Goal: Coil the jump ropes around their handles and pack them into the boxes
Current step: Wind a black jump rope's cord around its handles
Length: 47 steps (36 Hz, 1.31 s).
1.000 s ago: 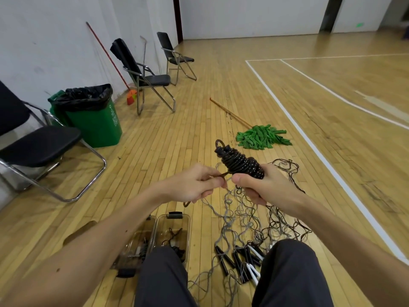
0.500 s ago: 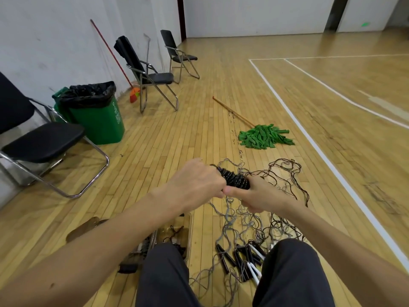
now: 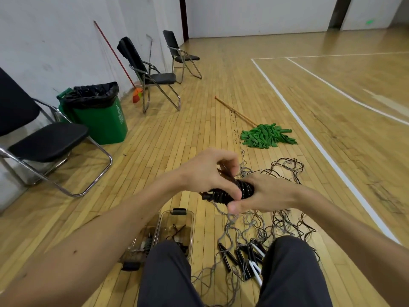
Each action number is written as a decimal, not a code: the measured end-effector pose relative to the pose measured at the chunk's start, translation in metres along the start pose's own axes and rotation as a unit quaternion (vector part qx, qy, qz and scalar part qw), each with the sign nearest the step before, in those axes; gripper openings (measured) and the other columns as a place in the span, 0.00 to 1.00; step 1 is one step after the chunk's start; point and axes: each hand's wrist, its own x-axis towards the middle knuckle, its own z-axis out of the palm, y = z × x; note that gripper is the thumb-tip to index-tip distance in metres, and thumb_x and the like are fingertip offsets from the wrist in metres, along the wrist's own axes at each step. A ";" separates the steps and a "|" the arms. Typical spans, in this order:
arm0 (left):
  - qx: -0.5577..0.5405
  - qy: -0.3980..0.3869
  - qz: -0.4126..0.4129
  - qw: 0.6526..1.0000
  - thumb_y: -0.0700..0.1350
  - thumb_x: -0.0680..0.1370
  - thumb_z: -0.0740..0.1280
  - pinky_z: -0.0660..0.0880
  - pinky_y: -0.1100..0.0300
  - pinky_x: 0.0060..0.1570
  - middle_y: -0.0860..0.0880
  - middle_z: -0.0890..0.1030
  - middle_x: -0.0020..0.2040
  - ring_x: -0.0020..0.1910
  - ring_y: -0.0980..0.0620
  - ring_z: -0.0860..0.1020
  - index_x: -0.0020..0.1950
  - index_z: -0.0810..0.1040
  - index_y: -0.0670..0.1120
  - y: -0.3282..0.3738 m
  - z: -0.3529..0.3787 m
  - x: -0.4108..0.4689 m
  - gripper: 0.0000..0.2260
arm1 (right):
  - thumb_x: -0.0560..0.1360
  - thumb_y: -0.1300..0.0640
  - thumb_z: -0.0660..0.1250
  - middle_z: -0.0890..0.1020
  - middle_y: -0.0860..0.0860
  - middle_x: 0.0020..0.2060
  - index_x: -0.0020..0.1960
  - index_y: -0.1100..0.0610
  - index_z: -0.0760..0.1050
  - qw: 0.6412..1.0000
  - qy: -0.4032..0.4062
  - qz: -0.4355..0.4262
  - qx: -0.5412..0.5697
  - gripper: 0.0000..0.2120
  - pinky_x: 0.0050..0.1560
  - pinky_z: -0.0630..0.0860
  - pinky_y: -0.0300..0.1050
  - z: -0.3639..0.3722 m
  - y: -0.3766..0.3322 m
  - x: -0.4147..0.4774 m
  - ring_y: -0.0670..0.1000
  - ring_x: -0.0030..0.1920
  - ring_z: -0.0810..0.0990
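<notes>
Your right hand grips the coiled jump rope above the loose ropes while your left hand pinches its tail; tuck that tail tightly under a wrap before boxing it.

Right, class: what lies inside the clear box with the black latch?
Inside the box, a dark cord lies on the bottom. The near end is covered by the knee, so anything there cannot be seen.
</notes>
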 end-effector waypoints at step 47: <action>-0.282 0.223 -0.575 0.735 0.52 0.79 0.69 0.79 0.48 0.57 0.51 0.86 0.50 0.52 0.50 0.83 0.56 0.82 0.51 -0.593 0.114 -0.210 0.09 | 0.85 0.54 0.58 0.73 0.52 0.62 0.71 0.55 0.70 0.983 -0.053 0.140 0.110 0.15 0.63 0.73 0.45 0.414 0.122 0.497 0.53 0.63 0.74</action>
